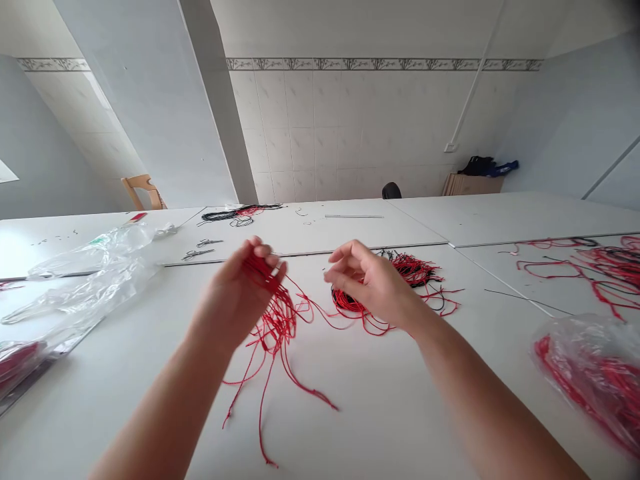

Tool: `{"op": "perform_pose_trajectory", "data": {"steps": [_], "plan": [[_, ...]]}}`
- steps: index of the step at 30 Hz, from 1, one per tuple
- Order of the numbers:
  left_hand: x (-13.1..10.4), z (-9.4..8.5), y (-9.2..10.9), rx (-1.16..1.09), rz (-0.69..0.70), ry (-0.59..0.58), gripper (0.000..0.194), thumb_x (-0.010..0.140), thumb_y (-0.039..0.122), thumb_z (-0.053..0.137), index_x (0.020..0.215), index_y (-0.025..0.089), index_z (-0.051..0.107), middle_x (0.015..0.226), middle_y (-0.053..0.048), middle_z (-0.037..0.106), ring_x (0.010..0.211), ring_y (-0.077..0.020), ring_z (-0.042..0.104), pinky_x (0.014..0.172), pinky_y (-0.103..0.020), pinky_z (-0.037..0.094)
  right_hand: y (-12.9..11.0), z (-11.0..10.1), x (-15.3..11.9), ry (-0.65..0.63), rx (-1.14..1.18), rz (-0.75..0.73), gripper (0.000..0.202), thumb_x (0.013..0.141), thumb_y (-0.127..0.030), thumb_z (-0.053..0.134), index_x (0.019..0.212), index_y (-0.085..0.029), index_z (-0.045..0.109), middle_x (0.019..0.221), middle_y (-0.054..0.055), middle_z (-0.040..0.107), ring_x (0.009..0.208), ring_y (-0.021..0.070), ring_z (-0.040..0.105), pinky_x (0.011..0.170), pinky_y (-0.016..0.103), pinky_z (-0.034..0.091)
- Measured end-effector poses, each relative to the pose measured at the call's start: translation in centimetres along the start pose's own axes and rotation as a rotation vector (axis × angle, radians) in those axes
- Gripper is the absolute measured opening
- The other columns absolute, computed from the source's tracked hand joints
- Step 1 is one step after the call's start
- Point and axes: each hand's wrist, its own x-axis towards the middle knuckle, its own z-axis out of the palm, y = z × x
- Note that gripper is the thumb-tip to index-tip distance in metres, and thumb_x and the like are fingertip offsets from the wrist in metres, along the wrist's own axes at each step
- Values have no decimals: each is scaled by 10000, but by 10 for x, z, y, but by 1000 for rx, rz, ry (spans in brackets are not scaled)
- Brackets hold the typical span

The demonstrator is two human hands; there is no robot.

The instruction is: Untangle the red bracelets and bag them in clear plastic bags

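My left hand (245, 287) is closed round a bunch of thin red cords (277, 320). Their loose, knotted ends hang below the palm and spread over the white table. To the right, my right hand (373, 283) is raised with the fingers curved and a gap between thumb and forefinger; nothing shows between them. Behind and partly hidden by that hand lies a tangled pile of red and black cords (415, 270). A few red strands run between the bunch and this pile.
Clear plastic bags (110, 260) lie at the left, near two small pairs of scissors (199, 253). Black cords (235, 213) and a thin ruler-like strip (354, 216) are at the back. On the right are more cords (610, 263) and a bag of red cords (595, 373).
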Motion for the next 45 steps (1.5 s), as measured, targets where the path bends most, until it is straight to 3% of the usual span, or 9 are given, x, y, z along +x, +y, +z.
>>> {"op": "perform_pose_trajectory", "data": {"steps": [4, 8, 11, 16, 26, 31, 36, 40, 45], "plan": [[-4, -5, 44, -25, 265, -53, 308, 1067, 108, 366, 841, 168, 566, 561, 67, 442, 453, -59, 431, 449, -168, 409, 11, -30, 3, 177, -116, -63, 254, 956, -469, 651, 1057, -244, 590, 962, 30, 738, 885, 197, 711, 786, 337, 546], [-8, -16, 64, -63, 326, -51, 158, 1066, 199, 463, 985, 176, 596, 538, 95, 345, 427, -68, 352, 383, -180, 358, 24, -48, 8, 267, -354, 0, 176, 950, -401, 631, 930, -226, 632, 914, 38, 742, 824, 202, 701, 732, 331, 521], [-8, -20, 62, -101, 224, -37, 131, 1054, 183, 493, 1121, 162, 603, 525, 101, 295, 402, -83, 319, 349, -195, 363, 35, -50, 12, 178, -532, 144, 134, 954, -336, 595, 890, -234, 653, 918, 24, 754, 801, 190, 684, 677, 304, 465], [-5, -19, 53, -183, 98, -34, 245, 1050, 124, 469, 1170, 272, 623, 480, 70, 365, 377, -125, 380, 318, -220, 389, 50, -46, 18, -24, -720, 330, 118, 935, -249, 574, 872, -242, 674, 903, 9, 765, 764, 187, 668, 595, 278, 365], [-7, -13, 49, -336, 39, -18, 239, 1070, 153, 423, 1128, 306, 596, 490, 62, 424, 373, -132, 450, 324, -234, 436, 58, -48, 20, -76, -733, 366, 155, 946, -252, 543, 916, -239, 695, 876, 16, 754, 722, 169, 648, 582, 258, 340], [-9, -10, 48, -348, -6, -43, 219, 1052, 154, 455, 1067, 312, 606, 490, 54, 447, 389, -133, 441, 342, -234, 418, 74, -29, 27, -139, -764, 366, 167, 904, -202, 570, 779, -210, 679, 817, 33, 723, 683, 160, 604, 574, 264, 312], [-8, -11, 48, -400, -56, -72, 269, 1017, 149, 460, 1076, 370, 602, 479, 39, 464, 391, -168, 438, 337, -274, 387, 97, -12, 33, -208, -767, 362, 143, 894, -200, 587, 851, -231, 719, 872, 23, 724, 696, 150, 586, 575, 255, 307], [-8, -12, 48, -378, -41, -93, 260, 1030, 131, 420, 1061, 328, 586, 495, 36, 454, 402, -160, 450, 354, -258, 387, 104, -9, 34, -247, -748, 366, 175, 870, -195, 576, 738, -226, 685, 733, -3, 638, 621, 131, 510, 551, 256, 268], [-8, -11, 47, -394, -52, -71, 304, 982, 102, 455, 1056, 370, 579, 489, 38, 453, 394, -170, 439, 337, -263, 360, 95, -21, 31, -221, -704, 362, 211, 855, -227, 576, 651, -214, 625, 624, -24, 523, 563, 120, 439, 538, 265, 241]]}}
